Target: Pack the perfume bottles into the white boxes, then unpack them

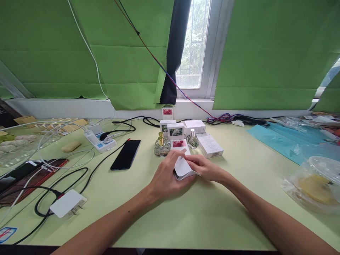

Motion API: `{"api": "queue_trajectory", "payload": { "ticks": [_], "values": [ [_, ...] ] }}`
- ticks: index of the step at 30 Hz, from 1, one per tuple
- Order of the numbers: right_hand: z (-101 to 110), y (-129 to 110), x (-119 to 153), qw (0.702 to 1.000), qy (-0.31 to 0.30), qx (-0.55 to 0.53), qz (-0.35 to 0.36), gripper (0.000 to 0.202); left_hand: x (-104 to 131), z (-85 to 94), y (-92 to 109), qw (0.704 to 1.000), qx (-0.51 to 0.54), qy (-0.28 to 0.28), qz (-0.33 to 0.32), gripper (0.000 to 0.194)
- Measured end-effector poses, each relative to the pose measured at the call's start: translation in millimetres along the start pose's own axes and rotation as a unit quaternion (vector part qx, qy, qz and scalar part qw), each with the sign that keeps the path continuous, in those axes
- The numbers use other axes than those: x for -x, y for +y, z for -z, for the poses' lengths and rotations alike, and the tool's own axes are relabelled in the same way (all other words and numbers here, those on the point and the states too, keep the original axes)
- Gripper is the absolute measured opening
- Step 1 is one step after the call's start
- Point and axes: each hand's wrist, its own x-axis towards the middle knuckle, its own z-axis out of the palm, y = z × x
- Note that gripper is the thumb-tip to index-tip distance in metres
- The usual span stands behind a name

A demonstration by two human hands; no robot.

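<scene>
My left hand (pixel 167 173) is wrapped round a small white carton (pixel 182 168) whose end flap stands open toward me. My right hand (pixel 204 168) is closed on the flap side of the same carton. What lies inside the carton is mostly hidden. Just beyond my hands stand glass perfume bottles with gold tops (pixel 161 146) and one bottle with a silver top (pixel 192 139). Around them are white boxes with flower pictures, among them a box with white flowers (pixel 175 131) and a box with red flowers (pixel 167 112). A white box with printed text (pixel 210 145) lies to the right.
A black phone (pixel 125 154) lies left of my hands. Farther left are a white charger (pixel 68 203), tangled cables, a power strip (pixel 100 140) and more phones (pixel 32 177). On the right lie a blue plastic sheet (pixel 276 141) and a bagged clear container (pixel 316 184).
</scene>
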Motion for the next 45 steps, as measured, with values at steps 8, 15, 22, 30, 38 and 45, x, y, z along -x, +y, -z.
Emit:
{"api": "queue_trajectory", "payload": {
  "ticks": [8, 15, 22, 30, 38, 45],
  "values": [
    [-2, 1, 0, 1.000, 0.011, -0.016, 0.005, 0.031, 0, 0.6, 1, 1.000, 0.002, 0.001, 0.003, 0.043],
    [-3, 5, -2, 0.999, 0.029, -0.038, 0.009, 0.032, 0, 0.3, 0, 1.000, 0.006, -0.004, -0.002, 0.047],
    [-4, 3, -2, 0.997, 0.065, -0.033, 0.001, 0.036, -1, 1.5, 2, 1.000, 0.004, 0.002, -0.005, 0.044],
    [-5, -2, 0, 0.993, 0.108, -0.046, 0.000, 0.036, -1, 0.9, 2, 0.999, 0.002, 0.025, -0.024, 0.044],
    [-3, -5, 3, 0.981, 0.174, -0.082, -0.001, 0.032, -2, -0.3, -3, 0.996, -0.016, 0.071, -0.059, 0.046],
    [-5, -7, 2, 0.965, 0.248, -0.084, 0.014, 0.036, -2, -2.4, -9, 0.994, -0.006, 0.096, -0.049, 0.048]
  ]
}}
